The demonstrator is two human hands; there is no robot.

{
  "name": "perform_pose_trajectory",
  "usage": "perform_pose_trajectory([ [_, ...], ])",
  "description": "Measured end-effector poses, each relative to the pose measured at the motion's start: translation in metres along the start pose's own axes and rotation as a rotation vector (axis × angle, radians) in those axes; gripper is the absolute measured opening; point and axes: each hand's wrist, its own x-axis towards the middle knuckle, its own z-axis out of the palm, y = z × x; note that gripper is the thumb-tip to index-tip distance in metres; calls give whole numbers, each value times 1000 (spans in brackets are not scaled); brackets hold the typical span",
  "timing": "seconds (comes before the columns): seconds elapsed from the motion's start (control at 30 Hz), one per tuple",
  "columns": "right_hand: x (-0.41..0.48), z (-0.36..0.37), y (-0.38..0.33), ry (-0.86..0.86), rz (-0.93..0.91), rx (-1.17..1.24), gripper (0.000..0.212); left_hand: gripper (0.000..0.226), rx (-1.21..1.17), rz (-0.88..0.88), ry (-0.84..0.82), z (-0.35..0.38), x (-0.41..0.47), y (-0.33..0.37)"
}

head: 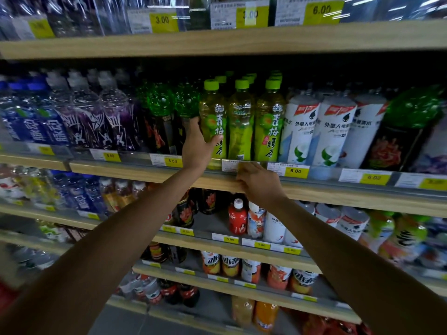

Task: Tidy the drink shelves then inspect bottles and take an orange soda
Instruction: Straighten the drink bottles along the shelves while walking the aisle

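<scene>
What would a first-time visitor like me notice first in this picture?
Two bare arms reach into the middle shelf: the left hand holds the leftmost green tea bottle in a row of three with lime caps, while the right hand rests on the shelf edge just below. Yellow price tags line the shelf fronts, and an orange bottle stands at the very bottom.

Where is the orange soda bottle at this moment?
In the head view, the orange soda bottle stands on the lowest visible shelf, low and slightly right of centre, with a paler yellowish bottle directly on its left.
</scene>
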Motion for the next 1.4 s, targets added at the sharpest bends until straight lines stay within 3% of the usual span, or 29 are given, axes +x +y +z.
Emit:
perform_pose_trajectory([
  [0.43, -2, 5, 0, 65, 13, 25, 22, 67, 206, -69, 38, 5, 1, 4],
  [0.8, -3, 5, -3, 87, 33, 20, 21, 57, 176, -34, -13, -8, -3, 7],
  [1.4, -3, -1, -5, 51, 54, 33, 23, 55, 65, -126, -58, -12, -2, 14],
])
